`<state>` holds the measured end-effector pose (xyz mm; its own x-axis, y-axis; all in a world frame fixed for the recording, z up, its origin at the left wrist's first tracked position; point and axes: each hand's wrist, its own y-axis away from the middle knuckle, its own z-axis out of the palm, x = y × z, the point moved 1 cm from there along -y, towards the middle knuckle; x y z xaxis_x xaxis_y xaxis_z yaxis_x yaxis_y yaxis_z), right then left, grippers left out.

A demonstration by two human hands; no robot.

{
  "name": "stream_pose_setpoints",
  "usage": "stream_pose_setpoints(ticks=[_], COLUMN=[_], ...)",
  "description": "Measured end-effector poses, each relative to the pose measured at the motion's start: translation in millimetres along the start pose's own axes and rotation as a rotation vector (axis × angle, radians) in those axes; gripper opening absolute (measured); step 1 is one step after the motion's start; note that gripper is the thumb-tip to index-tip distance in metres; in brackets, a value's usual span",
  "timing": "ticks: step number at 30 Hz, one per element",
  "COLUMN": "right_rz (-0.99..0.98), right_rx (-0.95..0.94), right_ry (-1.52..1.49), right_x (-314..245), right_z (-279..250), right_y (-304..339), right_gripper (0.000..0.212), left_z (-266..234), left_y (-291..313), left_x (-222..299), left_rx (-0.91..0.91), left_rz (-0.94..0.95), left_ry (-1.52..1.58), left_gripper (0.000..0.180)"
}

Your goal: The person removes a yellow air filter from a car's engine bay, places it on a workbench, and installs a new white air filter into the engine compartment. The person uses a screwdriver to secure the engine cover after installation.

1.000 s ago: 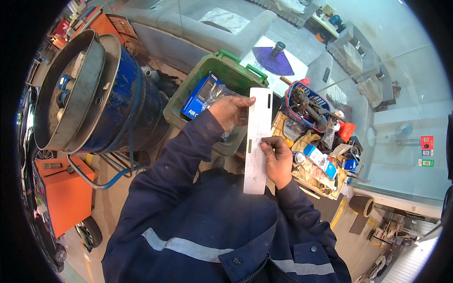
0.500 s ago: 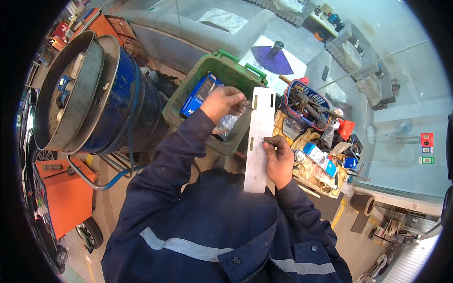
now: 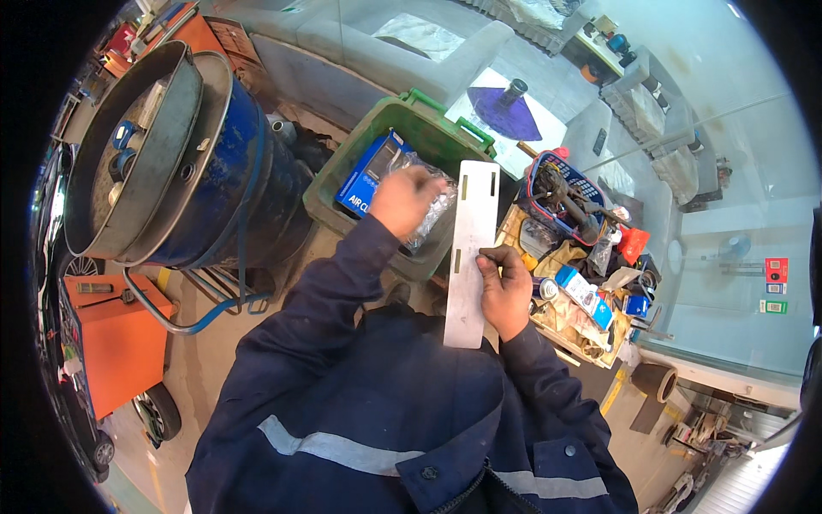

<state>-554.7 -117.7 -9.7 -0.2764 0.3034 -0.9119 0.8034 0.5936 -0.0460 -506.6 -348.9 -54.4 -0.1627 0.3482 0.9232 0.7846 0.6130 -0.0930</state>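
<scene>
A long, flat white strip [image 3: 476,223] with narrow slots near its edges stands lengthwise in front of my chest. My right hand [image 3: 507,291] grips its right edge, thumb on the face, about halfway down. To the left of the strip's upper part is my left hand [image 3: 406,202], apart from it, with its fingers curled together and smeared by motion. Whatever those fingers hold is too blurred to name. Beneath that hand, a blue box [image 3: 364,180] and crumpled clear plastic wrapping [image 3: 435,208] lie in a green bin [image 3: 324,190].
A blue drum [image 3: 270,176] with a round metal pan [image 3: 184,128] stands at left, above an orange cabinet [image 3: 122,338]. At right, a basket of metal parts [image 3: 565,193] sits on a cluttered bench with a blue-and-white carton [image 3: 585,298]. A glass partition [image 3: 723,128] rises beyond.
My left hand has drawn slightly left, away from the strip's upper slot, and its fingers now blur. My right hand keeps its hold on the strip. The whole view has shifted a little.
</scene>
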Motion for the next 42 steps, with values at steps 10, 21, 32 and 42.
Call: stream_pose_setpoints(ticks=[10,21,32,42], right_rz=[0.0,0.051,0.495,0.579], right_rx=[0.015,0.121,-0.528,-0.321], right_ry=[-0.137,0.042,-0.136,-1.066], right_x=[10.2,17.4,44.3,31.2], right_z=[1.6,-11.6,-7.6,-4.6], right_y=[-21.5,-61.3,-39.5,-3.1], right_gripper=[0.01,0.022,0.039,0.053], left_z=[7.7,32.6,16.4,12.7], left_y=[48.5,73.7,77.5,84.4], left_x=[-14.5,-8.7,-14.0,5.2], left_rx=[-0.344,-0.289,-0.128,-0.447], left_rz=[-0.42,-0.528,-0.634,-0.707], left_ry=[0.509,0.771,0.824,1.023], left_gripper=[0.055,0.02,0.034,0.071])
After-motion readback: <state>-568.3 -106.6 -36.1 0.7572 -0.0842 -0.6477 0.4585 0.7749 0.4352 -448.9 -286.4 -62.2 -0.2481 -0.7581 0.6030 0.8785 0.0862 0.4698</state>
